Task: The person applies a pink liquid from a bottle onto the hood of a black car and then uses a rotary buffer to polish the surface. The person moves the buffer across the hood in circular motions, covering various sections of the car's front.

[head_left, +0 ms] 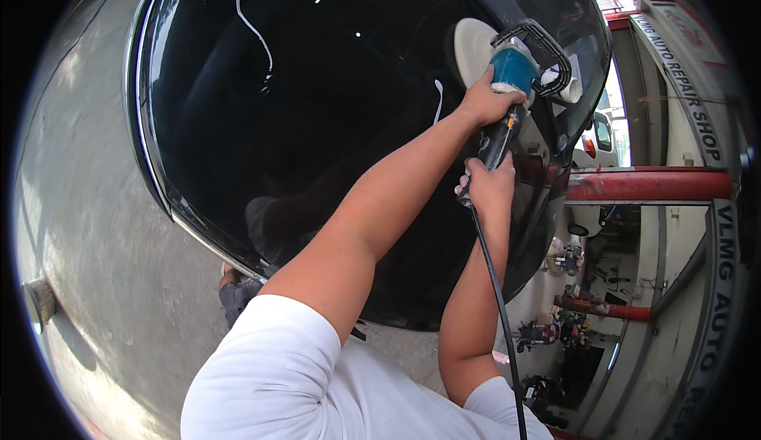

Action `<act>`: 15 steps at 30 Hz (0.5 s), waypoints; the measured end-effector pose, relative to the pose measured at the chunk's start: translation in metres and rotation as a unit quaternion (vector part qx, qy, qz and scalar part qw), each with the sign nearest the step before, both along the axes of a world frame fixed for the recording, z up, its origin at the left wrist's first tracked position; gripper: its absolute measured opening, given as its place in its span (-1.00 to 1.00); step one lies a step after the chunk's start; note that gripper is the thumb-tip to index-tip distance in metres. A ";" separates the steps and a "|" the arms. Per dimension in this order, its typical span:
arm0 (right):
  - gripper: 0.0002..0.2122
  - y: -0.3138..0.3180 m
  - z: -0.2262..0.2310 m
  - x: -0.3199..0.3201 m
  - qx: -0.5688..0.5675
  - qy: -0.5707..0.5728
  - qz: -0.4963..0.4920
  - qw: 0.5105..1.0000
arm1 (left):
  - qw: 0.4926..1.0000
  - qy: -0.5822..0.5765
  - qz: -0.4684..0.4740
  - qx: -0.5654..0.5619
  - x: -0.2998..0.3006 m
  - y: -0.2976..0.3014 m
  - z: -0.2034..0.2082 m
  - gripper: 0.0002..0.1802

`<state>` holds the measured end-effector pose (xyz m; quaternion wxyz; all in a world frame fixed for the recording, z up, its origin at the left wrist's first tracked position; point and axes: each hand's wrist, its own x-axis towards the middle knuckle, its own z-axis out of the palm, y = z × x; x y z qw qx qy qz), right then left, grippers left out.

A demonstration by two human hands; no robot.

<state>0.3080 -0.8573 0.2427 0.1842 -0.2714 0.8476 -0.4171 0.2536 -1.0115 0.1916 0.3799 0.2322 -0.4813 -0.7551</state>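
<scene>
Black glossy car panel (pixel 317 135) fills most of the view; teal-and-black rotary polisher (pixel 514 71) over its right part, white round pad (pixel 469 47) facing down at the panel. Firm contact or slight gap: cannot tell. Spinning or stopped: cannot tell either.

Left hand (pixel 490 105) closed around the polisher body just behind the teal housing. Right hand (pixel 490 182) wrapped round the rear end of the handle. Black loop handle (pixel 561 58) at the front: no hand on it.

Long white compound streak (pixel 239 0) at upper left, well apart from the pad; short white streak (pixel 438 101) nearer, just left of the arm.

Risks, my judgement: arms reach far out, so control at the head may be weak; if running, the pad could grab or skip. Tilting it could dig an edge in and leave swirls or burn the finish. Small white cylinder (pixel 571 89), roll or cup, sits near the loop handle and could get knocked. Black power cord (pixel 511 353) hangs past the right forearm; slack could drag on the paint or snag. Wet compound might sling if hit at speed.
</scene>
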 end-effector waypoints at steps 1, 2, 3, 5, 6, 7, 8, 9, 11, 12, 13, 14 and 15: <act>-0.55 -0.013 0.001 0.006 0.002 0.003 0.009 1.000 | 1.000 -0.002 0.014 -0.001 0.012 -0.014 0.001 0.38; -0.55 -0.027 -0.001 0.012 0.001 -0.002 0.024 1.000 | 1.000 -0.005 0.024 -0.001 0.027 -0.031 0.001 0.38; -0.56 -0.044 -0.002 0.019 0.000 0.001 0.036 0.999 | 0.999 0.001 0.040 -0.001 0.034 -0.051 -0.001 0.38; -0.56 -0.075 -0.003 0.030 0.001 0.003 0.058 0.998 | 0.997 -0.022 0.078 -0.017 0.060 -0.082 0.000 0.37; -0.58 -0.090 -0.002 0.034 -0.001 0.002 0.093 0.996 | 0.994 -0.023 0.101 -0.019 0.072 -0.097 0.001 0.37; -0.58 -0.102 -0.003 0.039 0.003 0.001 0.100 0.995 | 0.992 -0.025 0.120 -0.020 0.087 -0.107 0.003 0.37; -0.59 -0.115 -0.003 0.047 0.008 0.000 0.109 0.994 | 0.990 -0.026 0.140 -0.017 0.100 -0.116 0.003 0.36; -0.60 -0.123 -0.003 0.054 0.012 -0.001 0.118 0.993 | 0.987 -0.026 0.159 -0.014 0.113 -0.123 0.003 0.36; -0.58 -0.134 -0.002 0.061 0.029 0.013 0.145 0.989 | 0.981 -0.024 0.192 0.007 0.133 -0.128 0.004 0.32; -0.58 -0.132 -0.001 0.062 0.037 0.019 0.157 0.987 | 0.978 -0.016 0.209 0.016 0.142 -0.125 0.004 0.31; -0.58 -0.128 0.002 0.064 0.044 0.027 0.168 0.984 | 0.974 -0.005 0.223 0.025 0.149 -0.118 0.006 0.30; -0.57 -0.122 0.005 0.066 0.052 0.026 0.168 0.984 | 0.970 -0.009 0.240 0.018 0.154 -0.111 0.006 0.29; -0.58 -0.115 0.006 0.065 0.061 0.031 0.167 0.984 | 0.972 -0.018 0.232 0.015 0.159 -0.103 0.006 0.29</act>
